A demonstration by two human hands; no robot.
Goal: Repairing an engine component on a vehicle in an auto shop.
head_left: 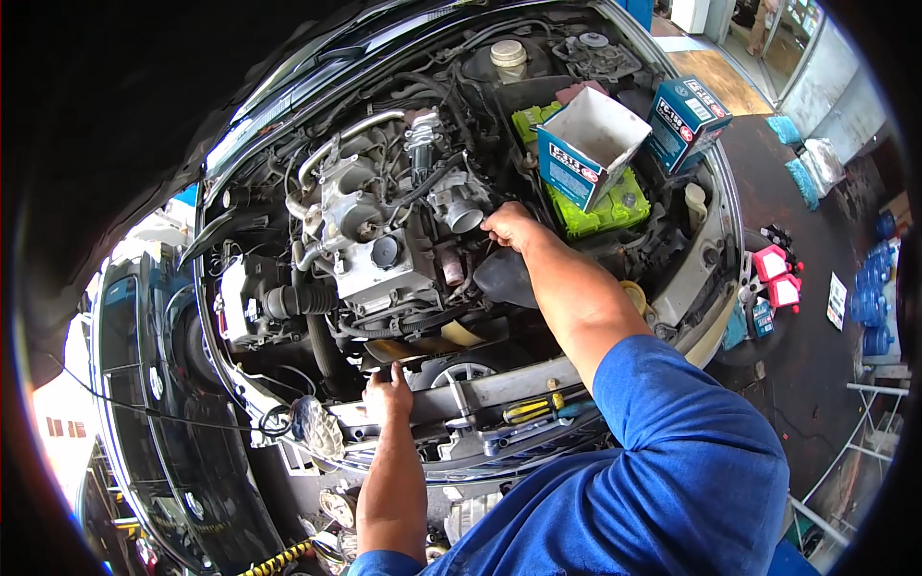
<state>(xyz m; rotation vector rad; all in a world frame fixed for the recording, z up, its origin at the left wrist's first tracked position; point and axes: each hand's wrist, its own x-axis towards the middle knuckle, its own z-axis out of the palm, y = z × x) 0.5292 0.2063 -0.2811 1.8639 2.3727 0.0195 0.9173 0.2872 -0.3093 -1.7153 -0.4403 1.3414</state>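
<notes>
The right hand (509,227) is curling its fingers at the metal pipe (460,204) by the right edge of the engine (384,280); any grip I cannot tell. The left hand (388,394) is spreading half open, apparently empty, at the front bar (538,382). Knocking the screwdriver (528,411) there could send it falling.

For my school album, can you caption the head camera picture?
Right hand beside an open metal pipe on a car engine, left hand at the front bar.
</notes>
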